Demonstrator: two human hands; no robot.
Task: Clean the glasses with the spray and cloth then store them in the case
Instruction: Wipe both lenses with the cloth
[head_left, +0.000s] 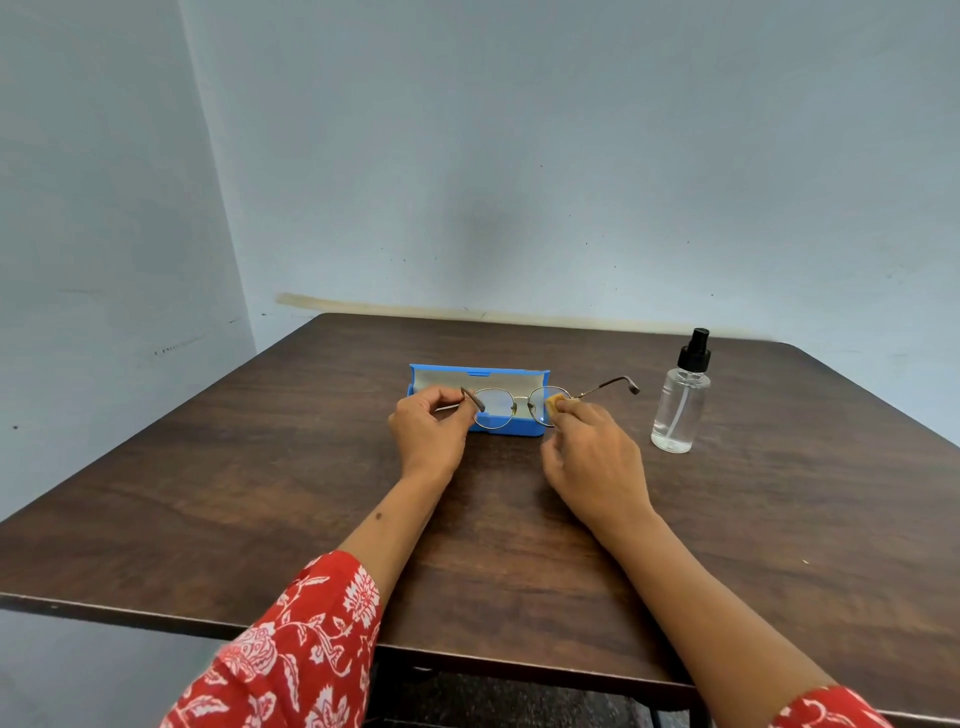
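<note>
Nearest me, my red floral sleeves (291, 660) sit at the near edge of the dark wood table (260, 493), forearms running out toward 12 o'clock. My left hand (428, 434) is curled, fingers pinching the left temple of the glasses (511, 405) near its hinge. My right hand (589, 457) is closed on a small tan cloth (555, 404), pressing it against the right lens. The glasses are held up just in front of the case, lenses facing me, right temple sticking out toward 2 o'clock. I judge this as mid-wipe on the right lens, left lens maybe not done, can't tell. Just behind the glasses at 12 o'clock is the blue case (480, 397), open, lid up, pale lining showing. The spray bottle (680, 395) stands upright at 2 o'clock, near my right hand but apart from it, clear liquid low inside, black pump top. Risks: the frame is thin wire and I hold it by one temple only, so hard rubbing could bend the hinge or twist the bridge. A wide right elbow swing could tip the bottle. The open temple could snag the case lid when I go to stow, so both temples should fold first. Behind all of it is the plain grey wall (519, 156).
</note>
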